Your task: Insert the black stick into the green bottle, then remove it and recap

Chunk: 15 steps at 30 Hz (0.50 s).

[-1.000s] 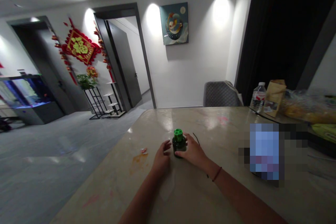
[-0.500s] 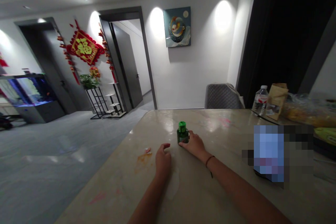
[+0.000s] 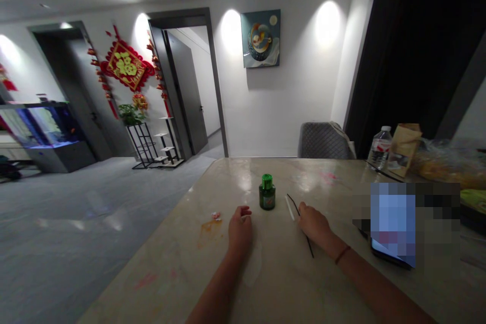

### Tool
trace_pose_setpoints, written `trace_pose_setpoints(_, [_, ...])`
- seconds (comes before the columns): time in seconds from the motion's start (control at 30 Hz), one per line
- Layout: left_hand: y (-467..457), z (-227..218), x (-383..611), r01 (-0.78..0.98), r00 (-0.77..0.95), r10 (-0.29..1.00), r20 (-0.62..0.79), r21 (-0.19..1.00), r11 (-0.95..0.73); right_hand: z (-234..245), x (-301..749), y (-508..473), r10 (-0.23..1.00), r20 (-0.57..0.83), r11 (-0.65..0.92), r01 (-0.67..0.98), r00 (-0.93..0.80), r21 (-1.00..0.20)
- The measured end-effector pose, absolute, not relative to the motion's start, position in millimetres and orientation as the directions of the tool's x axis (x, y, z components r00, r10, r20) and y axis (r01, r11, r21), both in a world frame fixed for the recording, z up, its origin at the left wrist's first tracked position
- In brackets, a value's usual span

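A small dark green bottle (image 3: 267, 197) with a bright green ribbed cap stands upright on the table, touched by neither hand. To its lower left, my left hand (image 3: 240, 230) rests on the tabletop, empty, fingers loosely bent and apart. My right hand (image 3: 314, 223) is to the bottle's right, its fingers closed around the middle of a thin black stick (image 3: 310, 246), whose two ends show beyond the hand. Beside the stick's upper end lies a short thin white stick (image 3: 289, 207), close to the fingertips.
The pale, glossy table (image 3: 182, 263) has orange and pink stains. A small crumpled scrap (image 3: 216, 215) lies left. At right are a phone-like device with a blurred screen (image 3: 393, 253), a water bottle (image 3: 379, 148), a paper bag (image 3: 404, 149) and a plastic bag (image 3: 451, 162). A grey chair (image 3: 324, 140) stands behind.
My right hand has let go of the green bottle and moved right onto the thin black stick. The white stick has come into view. My left hand's fingers have bent a little.
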<state>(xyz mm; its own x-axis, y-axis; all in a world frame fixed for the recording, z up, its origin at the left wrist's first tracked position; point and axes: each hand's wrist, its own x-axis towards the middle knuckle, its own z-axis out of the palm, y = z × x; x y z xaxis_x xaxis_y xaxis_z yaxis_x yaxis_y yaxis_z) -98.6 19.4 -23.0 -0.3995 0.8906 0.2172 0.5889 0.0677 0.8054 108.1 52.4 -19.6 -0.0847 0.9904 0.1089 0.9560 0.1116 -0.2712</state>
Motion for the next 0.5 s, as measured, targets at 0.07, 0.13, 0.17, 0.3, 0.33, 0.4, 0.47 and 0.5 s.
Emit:
trace_pose_setpoints(0.07, [18.8, -22.9, -98.6, 0.584, -0.400, 0.890, 0.218, 0.809, 0.065, -22.5, 106.9, 58.5, 0.986, 0.127, 0.139, 0.949, -0.107, -0.281])
trace_pose_setpoints(0.13, [18.4, -23.3, -98.7, 0.576, -0.395, 0.893, 0.216, 0.815, 0.058, -23.1, 102.6, 68.0, 0.981, 0.145, 0.167, 0.929, -0.125, -0.329])
trace_pose_setpoints(0.17, [18.4, -23.8, -98.6, 0.573, -0.385, 0.898, 0.213, 0.818, 0.052, -22.6, 100.2, 72.8, 0.979, 0.155, 0.181, 0.915, -0.132, -0.361])
trace_pose_setpoints(0.3, [18.7, -24.4, -97.0, 0.620, -0.334, 0.918, 0.216, 0.784, 0.041, -17.1, 94.9, 83.5, 0.959, 0.267, 0.220, 0.856, -0.100, -0.468])
trace_pose_setpoints(0.33, [18.5, -23.3, -95.9, 0.652, -0.330, 0.918, 0.217, 0.756, 0.056, -14.9, 95.5, 82.8, 0.948, 0.308, 0.221, 0.854, -0.076, -0.471])
trace_pose_setpoints(0.4, [17.2, -17.7, -93.0, 0.726, -0.334, 0.913, 0.232, 0.682, 0.092, -9.6, 99.1, 77.4, 0.922, 0.381, 0.242, 0.864, -0.064, -0.441])
trace_pose_setpoints(0.47, [14.6, -7.3, -89.4, 0.784, -0.320, 0.902, 0.291, 0.616, 0.079, -3.4, 104.0, 68.4, 0.897, 0.420, 0.314, 0.867, -0.137, -0.388])
trace_pose_setpoints(0.5, [12.9, -0.4, -87.7, 0.799, -0.295, 0.894, 0.339, 0.600, 0.036, -0.1, 106.1, 63.4, 0.885, 0.424, 0.365, 0.853, -0.193, -0.373])
